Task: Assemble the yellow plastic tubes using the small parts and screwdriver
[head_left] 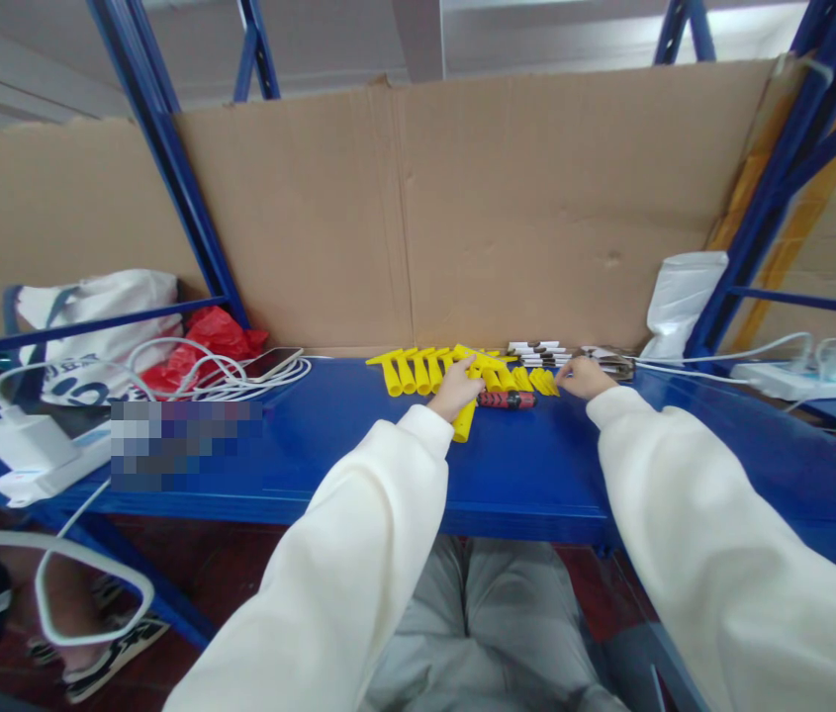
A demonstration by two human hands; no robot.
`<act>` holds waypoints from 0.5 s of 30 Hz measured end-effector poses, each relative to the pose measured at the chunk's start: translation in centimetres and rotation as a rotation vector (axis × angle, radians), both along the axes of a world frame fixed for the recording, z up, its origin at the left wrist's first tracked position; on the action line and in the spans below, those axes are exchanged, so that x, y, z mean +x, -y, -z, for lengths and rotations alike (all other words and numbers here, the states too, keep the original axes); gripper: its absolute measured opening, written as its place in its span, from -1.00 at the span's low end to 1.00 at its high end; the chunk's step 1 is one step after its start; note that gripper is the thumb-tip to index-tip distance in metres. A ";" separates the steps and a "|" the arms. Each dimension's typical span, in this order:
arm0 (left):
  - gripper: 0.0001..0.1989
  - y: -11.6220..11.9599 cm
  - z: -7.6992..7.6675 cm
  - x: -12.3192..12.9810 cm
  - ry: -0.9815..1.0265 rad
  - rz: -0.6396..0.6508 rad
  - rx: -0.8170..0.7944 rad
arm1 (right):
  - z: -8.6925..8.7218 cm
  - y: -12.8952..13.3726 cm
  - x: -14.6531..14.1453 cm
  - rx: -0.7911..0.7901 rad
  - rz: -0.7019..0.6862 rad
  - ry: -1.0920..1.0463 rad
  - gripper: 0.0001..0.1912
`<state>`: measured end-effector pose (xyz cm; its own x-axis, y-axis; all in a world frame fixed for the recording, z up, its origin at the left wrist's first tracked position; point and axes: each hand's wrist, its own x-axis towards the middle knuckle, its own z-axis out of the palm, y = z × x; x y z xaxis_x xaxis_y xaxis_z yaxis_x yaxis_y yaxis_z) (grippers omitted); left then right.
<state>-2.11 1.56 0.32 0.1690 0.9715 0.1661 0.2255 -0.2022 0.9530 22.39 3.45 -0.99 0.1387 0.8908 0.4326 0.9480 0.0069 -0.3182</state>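
My left hand (454, 389) is closed on a yellow T-shaped piece (464, 421), whose tube points down toward me. Several more yellow pieces (408, 374) lie in a row to its left, near the cardboard. Just right of that hand, a red and black tool handle (508, 400) rests on the blue table. My right hand (582, 378) has its fingers pressed together beside small flat yellow parts (542, 382); what they hold, if anything, is too small to make out. Behind are several black and white strips (538, 354).
A blue table (528, 465) is backed by a cardboard panel (521, 208). White cables (269, 374), a red bag (206, 341) and a white cloth bag (102, 326) lie left. At right are a white pouch (681, 302) and power strip (781, 381). A person's leg (68, 598) shows lower left.
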 end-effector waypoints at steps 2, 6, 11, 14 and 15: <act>-0.23 0.0 0.1 0.1 -0.014 0.021 0.027 | -0.5 -0.1 -0.8 0.013 -0.112 -0.157 -0.87; -0.25 0.0 0.4 0.5 -0.042 0.093 0.060 | -1.0 0.2 -3.0 0.085 -0.277 -0.449 -0.91; -0.28 -0.1 0.8 1.1 -0.059 0.144 0.180 | -1.0 0.9 -4.9 0.132 -0.369 -0.641 -0.91; -0.28 -0.2 1.0 1.4 -0.104 0.184 0.198 | -1.1 1.1 -5.4 0.109 -0.336 -0.653 -0.91; -0.28 -0.2 1.1 1.5 -0.110 0.195 0.208 | -1.1 1.1 -5.5 0.100 -0.326 -0.650 -0.92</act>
